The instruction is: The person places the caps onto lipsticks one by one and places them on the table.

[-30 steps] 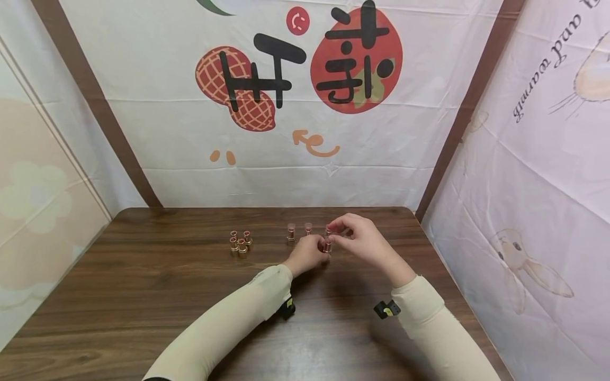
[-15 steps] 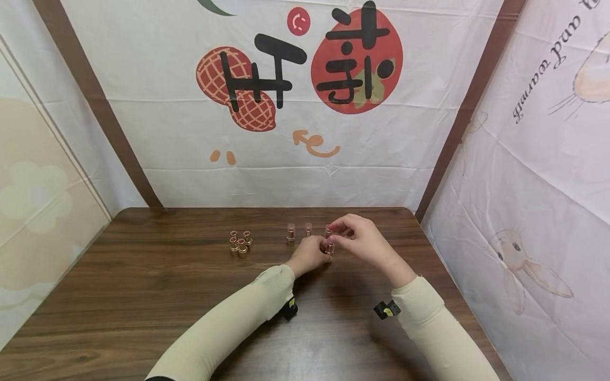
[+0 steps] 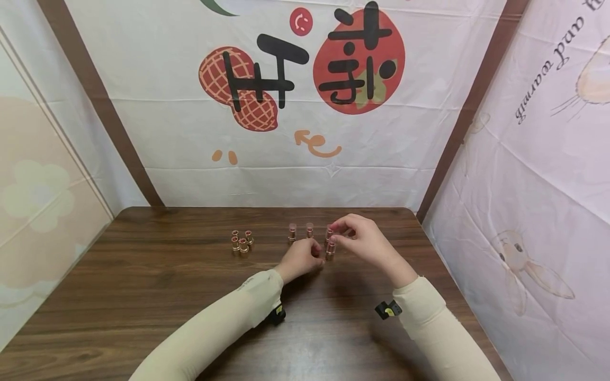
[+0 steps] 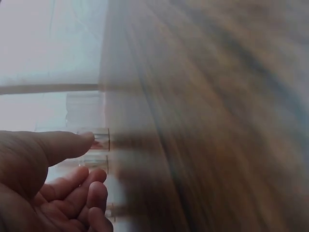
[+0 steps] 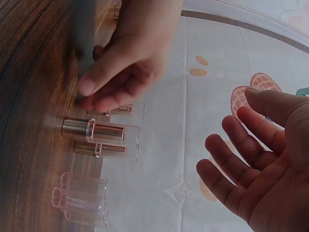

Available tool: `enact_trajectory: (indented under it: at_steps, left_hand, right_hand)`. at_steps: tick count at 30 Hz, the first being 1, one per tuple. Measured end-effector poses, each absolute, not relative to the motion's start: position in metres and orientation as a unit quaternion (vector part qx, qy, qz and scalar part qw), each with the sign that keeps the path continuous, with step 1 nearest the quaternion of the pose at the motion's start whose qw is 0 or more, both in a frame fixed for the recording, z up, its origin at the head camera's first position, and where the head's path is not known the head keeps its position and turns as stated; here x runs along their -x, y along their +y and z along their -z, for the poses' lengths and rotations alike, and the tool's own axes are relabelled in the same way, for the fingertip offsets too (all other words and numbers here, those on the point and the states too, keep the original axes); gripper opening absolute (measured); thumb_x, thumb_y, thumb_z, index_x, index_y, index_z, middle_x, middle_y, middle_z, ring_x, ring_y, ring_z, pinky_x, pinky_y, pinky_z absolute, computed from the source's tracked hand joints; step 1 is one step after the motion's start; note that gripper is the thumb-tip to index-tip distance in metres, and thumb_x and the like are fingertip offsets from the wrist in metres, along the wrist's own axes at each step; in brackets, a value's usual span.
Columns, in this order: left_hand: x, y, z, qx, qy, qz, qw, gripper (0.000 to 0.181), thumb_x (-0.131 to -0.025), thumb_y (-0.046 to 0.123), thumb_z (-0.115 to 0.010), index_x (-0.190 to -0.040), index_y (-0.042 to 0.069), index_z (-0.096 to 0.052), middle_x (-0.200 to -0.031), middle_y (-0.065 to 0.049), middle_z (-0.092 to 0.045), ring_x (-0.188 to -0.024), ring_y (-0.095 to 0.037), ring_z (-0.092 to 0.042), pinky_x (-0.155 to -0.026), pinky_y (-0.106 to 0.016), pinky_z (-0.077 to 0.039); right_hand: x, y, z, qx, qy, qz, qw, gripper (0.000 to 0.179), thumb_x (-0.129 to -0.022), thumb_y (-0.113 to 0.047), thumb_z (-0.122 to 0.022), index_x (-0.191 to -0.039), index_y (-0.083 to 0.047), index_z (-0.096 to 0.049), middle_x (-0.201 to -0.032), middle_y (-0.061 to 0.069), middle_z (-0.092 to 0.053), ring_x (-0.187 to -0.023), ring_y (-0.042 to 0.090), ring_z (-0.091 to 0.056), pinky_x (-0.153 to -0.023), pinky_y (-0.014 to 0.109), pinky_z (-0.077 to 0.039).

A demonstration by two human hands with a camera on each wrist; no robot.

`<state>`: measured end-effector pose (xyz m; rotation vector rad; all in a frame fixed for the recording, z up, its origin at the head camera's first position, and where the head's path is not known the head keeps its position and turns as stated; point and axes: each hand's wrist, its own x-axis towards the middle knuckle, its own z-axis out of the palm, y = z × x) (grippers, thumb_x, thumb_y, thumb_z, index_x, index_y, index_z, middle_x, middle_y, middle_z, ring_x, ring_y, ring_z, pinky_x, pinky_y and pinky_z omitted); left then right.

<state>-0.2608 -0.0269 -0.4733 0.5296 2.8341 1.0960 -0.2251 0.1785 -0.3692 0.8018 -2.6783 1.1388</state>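
Several small rose-gold lipsticks with clear caps stand on the dark wooden table (image 3: 143,275). The nearest lipstick (image 3: 330,248) (image 5: 100,130) stands upright between my hands, with others (image 3: 310,229) (image 5: 107,150) in a row behind it. My left hand (image 3: 301,257) (image 4: 43,183) (image 5: 125,58) hovers just left of it with loosely bent fingers and holds nothing. Just right of it, above its cap, is my right hand (image 3: 362,239) (image 5: 260,159); its fingers are relaxed and spread, and it too holds nothing.
A tight cluster of gold tubes (image 3: 241,243) stands at the table's left middle. In the right wrist view a lone clear cap (image 5: 79,198) stands apart from the row. Printed cloth walls (image 3: 286,174) close in the back and both sides.
My left hand has let go of the nearest lipstick and drawn back towards me. The lipstick now stands alone on the table. My right hand has barely moved.
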Motion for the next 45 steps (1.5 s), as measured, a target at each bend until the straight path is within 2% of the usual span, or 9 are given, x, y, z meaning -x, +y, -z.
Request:
enact_trajectory:
  at_steps: [4,13,20,26,35,45]
  left_hand:
    - [0.253,-0.041,0.470,-0.176,0.909,-0.376,0.029,0.034,-0.085,0.019,-0.084,-0.111,0.004,-0.070,-0.106,-0.006,-0.072,-0.099,-0.021,-0.068,-0.090,-0.041,-0.055]
    - [0.232,-0.080,0.459,-0.184,0.897,-0.400,0.030,0.029,-0.089,0.019,-0.081,-0.114,0.009,-0.070,-0.109,-0.003,-0.072,-0.097,-0.023,-0.067,-0.084,-0.039,-0.054]
    - [0.218,-0.114,0.448,-0.177,0.892,-0.416,0.019,0.027,-0.089,0.016,-0.080,-0.113,0.010,-0.071,-0.109,-0.005,-0.073,-0.092,-0.016,-0.065,-0.082,-0.037,-0.054]
    - [0.212,-0.142,0.448,-0.161,0.893,-0.421,0.010,0.027,-0.090,0.016,-0.080,-0.114,0.010,-0.070,-0.110,-0.004,-0.072,-0.091,-0.014,-0.064,-0.081,-0.034,-0.053]
    - [0.205,-0.178,0.448,-0.134,0.900,-0.414,-0.008,0.029,-0.091,0.019,-0.079,-0.115,0.006,-0.069,-0.107,-0.005,-0.071,-0.090,-0.016,-0.061,-0.080,-0.034,-0.051]
    - [0.205,-0.202,0.451,-0.115,0.902,-0.415,-0.036,0.026,-0.089,0.017,-0.081,-0.111,0.007,-0.071,-0.105,-0.005,-0.072,-0.089,-0.018,-0.061,-0.079,-0.031,-0.050]
  right_hand:
    - [0.225,0.178,0.369,-0.262,-0.887,-0.376,0.061,0.018,-0.093,-0.021,-0.077,-0.111,-0.020,-0.073,-0.109,-0.003,-0.070,-0.098,0.010,-0.065,-0.084,0.034,-0.057]
    - [0.225,0.181,0.369,-0.250,-0.890,-0.377,0.060,0.019,-0.092,-0.018,-0.078,-0.111,-0.017,-0.074,-0.106,-0.006,-0.069,-0.097,0.011,-0.065,-0.086,0.037,-0.057]
    - [0.227,0.186,0.371,-0.244,-0.898,-0.361,0.062,0.021,-0.093,-0.018,-0.077,-0.113,-0.012,-0.074,-0.108,0.003,-0.071,-0.097,0.014,-0.065,-0.085,0.037,-0.057]
    - [0.231,0.189,0.376,-0.225,-0.909,-0.347,0.057,0.021,-0.094,-0.022,-0.077,-0.113,-0.015,-0.073,-0.108,0.000,-0.070,-0.097,0.013,-0.065,-0.085,0.036,-0.056]
    - [0.237,0.196,0.388,-0.180,-0.924,-0.332,0.055,0.025,-0.095,-0.022,-0.075,-0.116,-0.009,-0.072,-0.104,0.002,-0.068,-0.090,0.017,-0.068,-0.078,0.036,-0.057]
    - [0.247,0.204,0.405,-0.110,-0.947,-0.296,0.050,0.029,-0.094,-0.029,-0.076,-0.115,-0.009,-0.072,-0.102,0.003,-0.072,-0.095,0.020,-0.066,-0.085,0.043,-0.054]
